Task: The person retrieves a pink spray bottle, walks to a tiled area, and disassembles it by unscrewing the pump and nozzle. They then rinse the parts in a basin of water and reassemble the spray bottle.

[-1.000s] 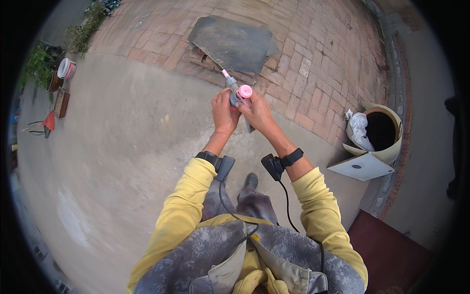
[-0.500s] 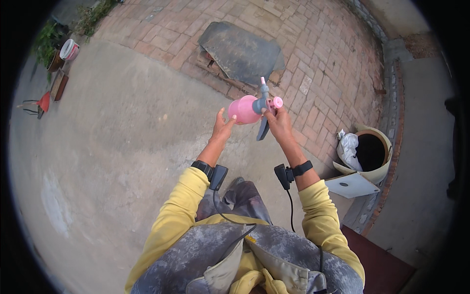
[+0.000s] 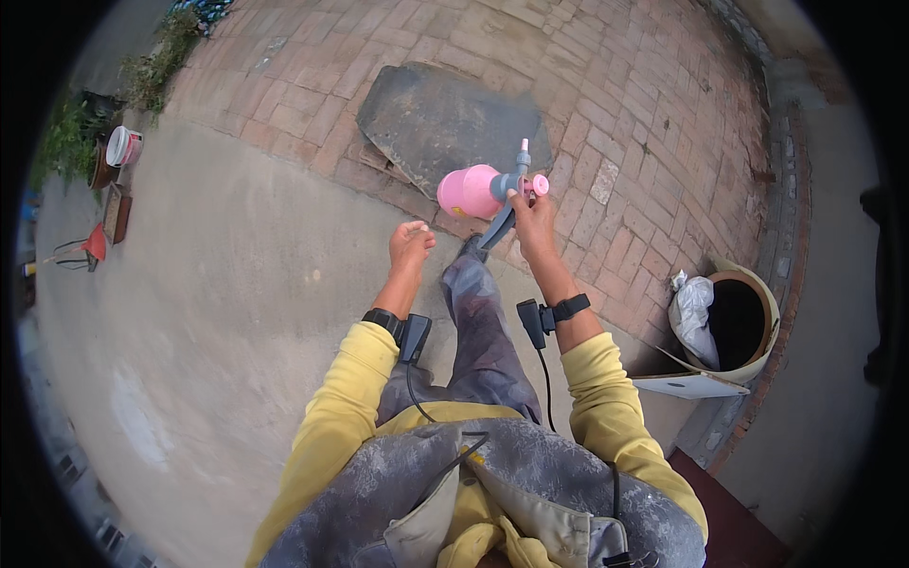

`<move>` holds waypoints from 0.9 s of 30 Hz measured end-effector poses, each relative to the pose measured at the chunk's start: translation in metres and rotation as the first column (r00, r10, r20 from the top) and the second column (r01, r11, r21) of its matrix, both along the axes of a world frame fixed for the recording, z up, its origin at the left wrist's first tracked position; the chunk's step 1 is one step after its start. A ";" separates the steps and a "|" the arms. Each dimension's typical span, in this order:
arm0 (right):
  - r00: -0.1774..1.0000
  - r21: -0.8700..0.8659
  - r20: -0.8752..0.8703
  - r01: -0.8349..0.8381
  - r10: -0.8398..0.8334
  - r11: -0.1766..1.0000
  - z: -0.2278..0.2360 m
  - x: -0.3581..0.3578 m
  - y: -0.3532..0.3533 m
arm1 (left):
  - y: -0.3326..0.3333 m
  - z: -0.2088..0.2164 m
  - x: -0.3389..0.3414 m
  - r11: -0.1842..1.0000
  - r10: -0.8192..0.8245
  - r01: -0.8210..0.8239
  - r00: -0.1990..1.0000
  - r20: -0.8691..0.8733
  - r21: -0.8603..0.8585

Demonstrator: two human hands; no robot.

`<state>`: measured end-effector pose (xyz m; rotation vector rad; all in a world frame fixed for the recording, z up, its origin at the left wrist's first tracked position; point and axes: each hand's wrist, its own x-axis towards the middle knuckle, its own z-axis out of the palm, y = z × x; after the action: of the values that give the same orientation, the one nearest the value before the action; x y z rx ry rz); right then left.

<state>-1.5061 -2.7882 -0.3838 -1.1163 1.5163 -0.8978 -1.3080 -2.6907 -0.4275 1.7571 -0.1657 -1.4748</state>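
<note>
A pink pump spray bottle [image 3: 469, 192] with a grey head and a grey handle lies on its side in the air. Its nozzle points away from me and its pink pump knob faces right. My right hand [image 3: 536, 227] grips it at the grey neck, the thumb across the head. To the left and a little nearer, my left hand [image 3: 412, 246] is apart from the bottle, its fingers curled in with nothing seen in them. Beyond the bottle, a dark flat slab [image 3: 445, 123] rests on the brick paving.
At the right stand a round bin [image 3: 757, 312] with a dark inside, a white plastic bag [image 3: 694, 317] and a white panel [image 3: 691, 385]. Far left are a white-and-pink bucket [image 3: 123, 147], plants [image 3: 71, 142] and a red dustpan-like thing [image 3: 95, 244]. My foot [image 3: 471, 248] is stepping forward over concrete.
My left hand has come off the bottle and drawn back left, its fingers curling. The right hand still carries the bottle. One leg has swung forward, and the slab is nearer.
</note>
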 end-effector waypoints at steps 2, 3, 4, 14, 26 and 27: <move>0.993 0.008 -0.116 -0.011 0.012 1.000 -0.015 0.003 -0.038 | -0.044 -0.016 -0.011 0.998 -0.058 0.058 0.998 -0.018 0.005; 0.986 -0.030 -0.165 -0.039 0.034 0.999 -0.023 0.004 -0.065 | -0.073 -0.025 -0.019 0.997 -0.074 0.074 0.997 -0.033 -0.009; 0.958 -0.098 -0.282 -0.076 0.045 0.992 -0.034 0.008 -0.087 | -0.098 -0.033 -0.028 0.994 -0.087 0.084 0.995 -0.058 -0.065; 0.949 0.022 -0.315 -0.014 0.020 1.000 -0.183 0.030 -0.212 | -0.288 -0.145 -0.063 0.922 -0.299 0.208 0.918 -0.261 -0.327; 0.650 0.229 -0.650 -0.327 0.394 0.917 -0.145 0.036 -0.254 | -0.311 -0.216 -0.072 0.770 -0.488 0.576 0.809 0.328 -0.274; 0.563 0.236 -0.711 -0.374 0.422 0.897 -0.146 0.042 -0.261 | -0.313 -0.216 -0.072 0.757 -0.504 0.605 0.781 0.369 -0.246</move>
<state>-1.4639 -3.0490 -0.5297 -1.8386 1.7865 -0.0197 -1.3802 -3.0038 -0.6435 1.6737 -1.1355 -1.4578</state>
